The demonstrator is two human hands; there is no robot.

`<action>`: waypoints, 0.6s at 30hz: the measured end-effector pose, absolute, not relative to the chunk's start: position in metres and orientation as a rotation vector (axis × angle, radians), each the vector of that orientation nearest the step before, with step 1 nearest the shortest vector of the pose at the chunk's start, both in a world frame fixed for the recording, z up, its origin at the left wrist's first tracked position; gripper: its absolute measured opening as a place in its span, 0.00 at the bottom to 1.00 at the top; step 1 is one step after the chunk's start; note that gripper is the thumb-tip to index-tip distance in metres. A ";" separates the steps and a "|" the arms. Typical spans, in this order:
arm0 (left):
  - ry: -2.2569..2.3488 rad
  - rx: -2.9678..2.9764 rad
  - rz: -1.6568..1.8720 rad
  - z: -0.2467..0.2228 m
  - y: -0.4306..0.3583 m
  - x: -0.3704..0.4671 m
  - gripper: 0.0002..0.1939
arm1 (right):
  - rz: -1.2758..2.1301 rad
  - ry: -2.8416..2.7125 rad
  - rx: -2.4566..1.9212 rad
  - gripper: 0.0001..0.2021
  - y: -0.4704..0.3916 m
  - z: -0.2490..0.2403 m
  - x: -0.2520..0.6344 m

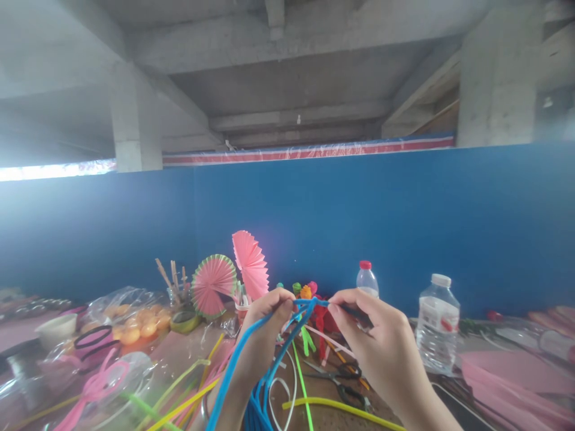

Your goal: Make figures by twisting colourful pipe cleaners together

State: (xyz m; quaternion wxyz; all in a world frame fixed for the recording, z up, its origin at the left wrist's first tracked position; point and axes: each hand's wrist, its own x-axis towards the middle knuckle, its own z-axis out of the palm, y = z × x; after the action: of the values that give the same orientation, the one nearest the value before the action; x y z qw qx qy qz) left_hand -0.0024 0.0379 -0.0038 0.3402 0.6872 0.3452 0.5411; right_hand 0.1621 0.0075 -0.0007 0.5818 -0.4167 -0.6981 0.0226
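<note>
A blue cord (pixel 238 357) runs between my two hands, which are held up above the middle of the table. My left hand (pixel 266 316) pinches it between thumb and fingertips, and one length trails down over that wrist. My right hand (pixel 383 339) pinches the short stretch on the other side. Between the hands the cord crosses itself in what looks like a loop or knot, though the exact shape is hard to make out. More blue strands (pixel 261 402) hang in a bunch below, partly behind my left forearm.
Black-handled scissors (pixel 345 392) lie under my right hand beside a yellow strip (pixel 344 407). Two plastic bottles, one white-capped (pixel 438 326) and one red-capped (pixel 367 278), stand at the right. Pink paper fans (pixel 250 263), a bag of orange balls (pixel 144 323) and a blue partition (pixel 314 221) are behind.
</note>
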 end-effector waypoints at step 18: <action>0.917 1.620 1.468 -0.008 0.035 -0.002 0.10 | 0.440 -1.564 -0.931 0.06 0.006 0.004 0.153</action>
State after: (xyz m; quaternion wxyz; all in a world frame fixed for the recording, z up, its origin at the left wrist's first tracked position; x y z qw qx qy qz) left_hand -0.0016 0.0350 -0.0081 0.3762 0.6332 0.3583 0.5737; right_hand 0.1526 0.0058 0.0038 0.5928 -0.4004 -0.6726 0.1894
